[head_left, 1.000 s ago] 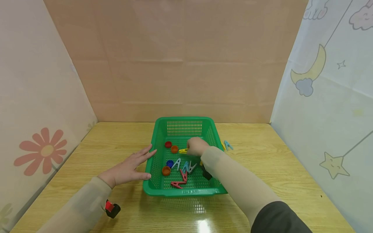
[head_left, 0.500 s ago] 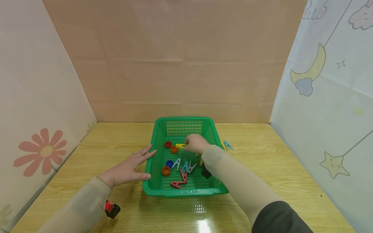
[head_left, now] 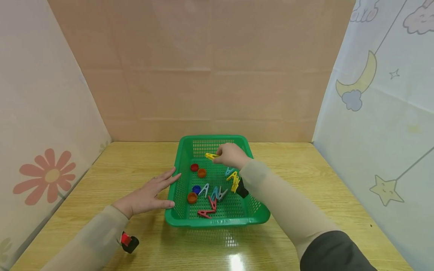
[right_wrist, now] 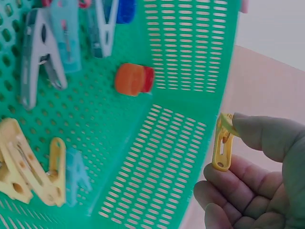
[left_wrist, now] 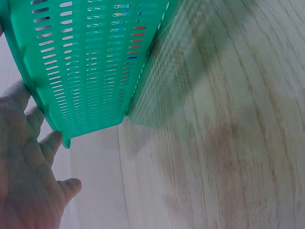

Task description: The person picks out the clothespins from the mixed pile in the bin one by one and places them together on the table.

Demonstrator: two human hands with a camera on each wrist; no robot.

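Note:
A yellow clothespin (head_left: 211,156) is pinched between the thumb and fingers of my right hand (head_left: 233,155), above the far part of the green basket (head_left: 217,222). In the right wrist view this clothespin (right_wrist: 222,149) shows close by the basket's rim. My left hand (head_left: 149,196) has its fingers spread and straight, touching the basket's left rim. Inside the basket lie more clothespins: yellow ones (head_left: 235,184), blue ones (head_left: 215,193), a pale one (head_left: 204,190), a grey one (head_left: 222,194) and red ones (head_left: 205,213).
Several round caps lie along the basket's left side: a red cap (head_left: 194,167), orange caps (head_left: 192,198) and a blue cap (head_left: 196,189). The basket stands on a wooden table (head_left: 135,162), with a plain back wall (head_left: 203,75) behind and patterned side walls.
My right hand has lifted the yellow clothespin and moved toward the basket's far end, uncovering yellow and blue clothespins. Clothespins seen earlier right of the basket no longer show. The left hand stays put.

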